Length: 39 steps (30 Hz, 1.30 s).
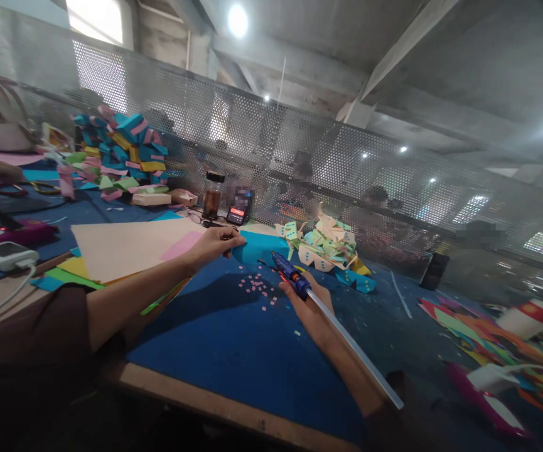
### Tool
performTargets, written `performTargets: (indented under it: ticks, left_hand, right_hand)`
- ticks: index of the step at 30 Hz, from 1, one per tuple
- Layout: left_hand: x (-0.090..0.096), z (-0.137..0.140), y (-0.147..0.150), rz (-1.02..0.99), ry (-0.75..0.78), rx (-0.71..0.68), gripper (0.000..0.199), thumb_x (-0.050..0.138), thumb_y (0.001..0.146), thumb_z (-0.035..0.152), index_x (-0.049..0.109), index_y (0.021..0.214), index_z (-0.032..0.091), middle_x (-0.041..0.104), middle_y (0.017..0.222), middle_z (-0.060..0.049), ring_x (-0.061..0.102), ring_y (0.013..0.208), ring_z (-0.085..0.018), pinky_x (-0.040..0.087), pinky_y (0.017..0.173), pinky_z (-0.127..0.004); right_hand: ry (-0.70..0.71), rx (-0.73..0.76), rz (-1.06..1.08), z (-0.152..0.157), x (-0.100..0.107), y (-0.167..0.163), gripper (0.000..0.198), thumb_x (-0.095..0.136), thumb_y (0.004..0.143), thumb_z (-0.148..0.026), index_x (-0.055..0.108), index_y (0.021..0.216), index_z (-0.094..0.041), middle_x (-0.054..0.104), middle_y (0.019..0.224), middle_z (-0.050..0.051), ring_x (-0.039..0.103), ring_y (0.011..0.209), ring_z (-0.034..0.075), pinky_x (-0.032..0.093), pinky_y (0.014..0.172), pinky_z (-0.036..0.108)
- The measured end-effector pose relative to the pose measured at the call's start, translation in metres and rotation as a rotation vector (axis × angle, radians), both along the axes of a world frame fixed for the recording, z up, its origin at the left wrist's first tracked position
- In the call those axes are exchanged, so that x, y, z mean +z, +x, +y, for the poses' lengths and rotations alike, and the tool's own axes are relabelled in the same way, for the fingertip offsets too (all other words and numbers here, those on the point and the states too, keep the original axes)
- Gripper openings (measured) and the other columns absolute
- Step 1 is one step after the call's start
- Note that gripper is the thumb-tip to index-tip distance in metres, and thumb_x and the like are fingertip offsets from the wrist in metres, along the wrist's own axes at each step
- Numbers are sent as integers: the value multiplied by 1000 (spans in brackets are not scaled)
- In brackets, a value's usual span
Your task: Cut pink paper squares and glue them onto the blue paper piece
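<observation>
My left hand point(219, 243) pinches the left end of a blue paper piece point(262, 248) above the table. In my right hand point(311, 298) is a blue hot glue gun point(291, 271), its nozzle close to the paper's lower right part. A long clear glue stick point(356, 348) sticks out of the gun's back end. I cannot tell whether the nozzle touches the paper. Small pink paper squares point(255, 285) lie scattered on the blue table point(233, 358) below the paper.
Cut green and cream paper pieces point(330, 242) pile up behind my right hand. Large paper sheets point(125, 245) lie left. Farther back are folded paper pieces point(125, 150), a lidded jar point(213, 196) and a phone point(236, 215). Coloured scraps point(478, 329) cover the right. A perforated metal screen point(262, 138) borders the table.
</observation>
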<state>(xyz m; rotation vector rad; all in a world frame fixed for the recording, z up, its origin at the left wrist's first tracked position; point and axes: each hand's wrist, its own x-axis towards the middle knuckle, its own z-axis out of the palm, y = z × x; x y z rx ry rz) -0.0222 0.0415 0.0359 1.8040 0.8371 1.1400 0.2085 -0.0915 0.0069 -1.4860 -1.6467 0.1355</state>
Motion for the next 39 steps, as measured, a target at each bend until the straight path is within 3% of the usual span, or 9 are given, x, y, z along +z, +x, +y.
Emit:
performTargets:
  ticks: [17, 26, 33, 39]
  left_hand:
    - [-3, 5, -1, -2, -9, 2, 26, 69, 77, 39, 64, 71, 14, 51, 61, 3, 47, 53, -8, 35, 52, -20]
    - [-1, 5, -3, 25, -12, 36, 26, 70, 76, 40, 65, 69, 15, 52, 56, 3, 48, 52, -9, 36, 51, -20]
    - [-8, 16, -4, -74, -28, 65, 29, 72, 72, 43, 66, 70, 15, 58, 64, 2, 49, 52, -8, 40, 51, -21]
    - [-9, 36, -17, -71, -42, 133, 27, 74, 70, 41, 67, 70, 15, 55, 58, 2, 50, 51, -9, 39, 48, -21]
  right_hand:
    - [37, -9, -18, -1, 0, 1, 38, 57, 85, -57, 62, 88, -19, 63, 65, 0, 59, 59, 17, 42, 55, 25]
    - [-159, -23, 155, -4, 3, -2, 46, 59, 81, -64, 64, 85, -19, 49, 46, -4, 50, 43, 16, 39, 46, 27]
    - [-189, 86, 287, 1, 4, 2, 48, 58, 83, -63, 64, 93, -16, 46, 44, -7, 46, 40, 12, 39, 46, 25]
    - [-351, 186, 363, 2, 3, 3, 43, 62, 80, -60, 60, 86, -18, 49, 50, -7, 46, 39, 9, 37, 42, 22]
